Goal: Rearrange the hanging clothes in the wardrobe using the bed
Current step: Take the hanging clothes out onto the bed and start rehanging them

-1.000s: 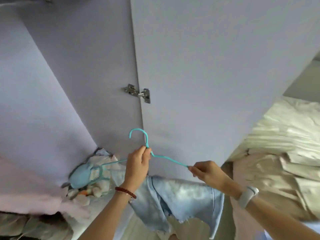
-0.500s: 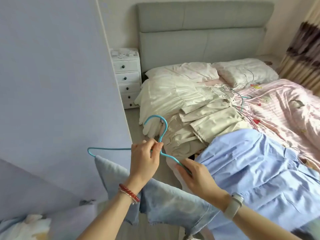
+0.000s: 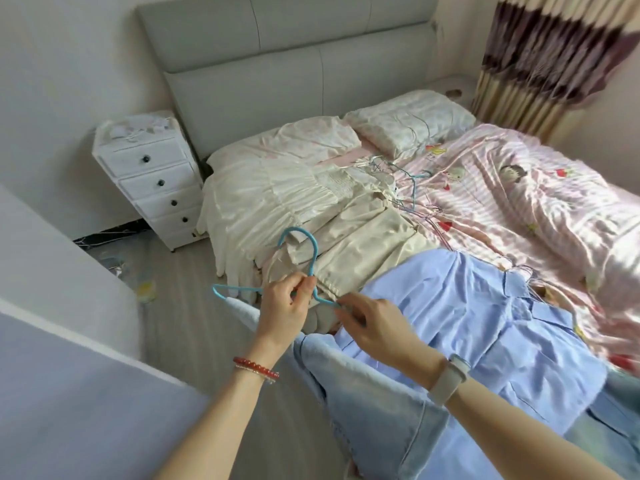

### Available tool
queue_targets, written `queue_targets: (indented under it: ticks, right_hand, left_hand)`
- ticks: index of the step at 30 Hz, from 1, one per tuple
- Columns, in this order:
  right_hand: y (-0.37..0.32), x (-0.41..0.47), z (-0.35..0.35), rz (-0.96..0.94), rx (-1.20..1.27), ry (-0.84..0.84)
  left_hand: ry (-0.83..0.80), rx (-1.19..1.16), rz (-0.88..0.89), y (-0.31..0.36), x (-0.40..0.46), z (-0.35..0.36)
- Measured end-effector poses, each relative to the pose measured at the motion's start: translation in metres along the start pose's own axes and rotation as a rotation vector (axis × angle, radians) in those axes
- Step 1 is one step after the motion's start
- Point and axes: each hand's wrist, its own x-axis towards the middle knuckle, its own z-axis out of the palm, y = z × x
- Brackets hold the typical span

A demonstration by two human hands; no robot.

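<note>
Both hands pinch the teal hanger (image 3: 304, 268) carrying pale jeans (image 3: 363, 386), its bar running sideways just short of the bed's (image 3: 519, 188) near edge.

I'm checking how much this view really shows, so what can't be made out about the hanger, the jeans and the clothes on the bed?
Head view only:
- turquoise hanger: right shoulder hidden behind the right hand; neck pinched by the left hand.
- jeans: lower part cut off by the bottom edge, arms cross them.
- blue shirt: hem hidden past the right forearm.
- loose hangers on the bed: too thin and tangled to count.
</note>
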Motion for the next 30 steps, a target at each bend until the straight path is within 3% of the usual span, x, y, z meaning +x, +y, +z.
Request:
queue_targets:
  ticks: [8,12,18,25,30]
  right_hand:
    - [-0.032,0.065,0.034,-0.046,0.161,-0.016]
    - [-0.059,0.102,0.052,-0.063,0.232,-0.007]
    - [-0.087,0.157,0.051,-0.031,0.349,0.159]
    - [-0.078,0.234,-0.012,-0.041,0.32,0.347]
    - [-0.026,0.287,-0.072,-0.032,0.175,0.452]
  left_hand:
    - [0.155,-0.022,-0.053,-0.023,0.041,-0.044]
    - [0.217,0.032,0.026,-0.035,0.07,-0.082]
    - [0.276,0.088,0.16,-0.017,0.133,-0.11]
    - [0.293,0.065,0.305,0.033,0.233,-0.092]
    - [0.229,0.057,0.386,0.068,0.311,-0.037]
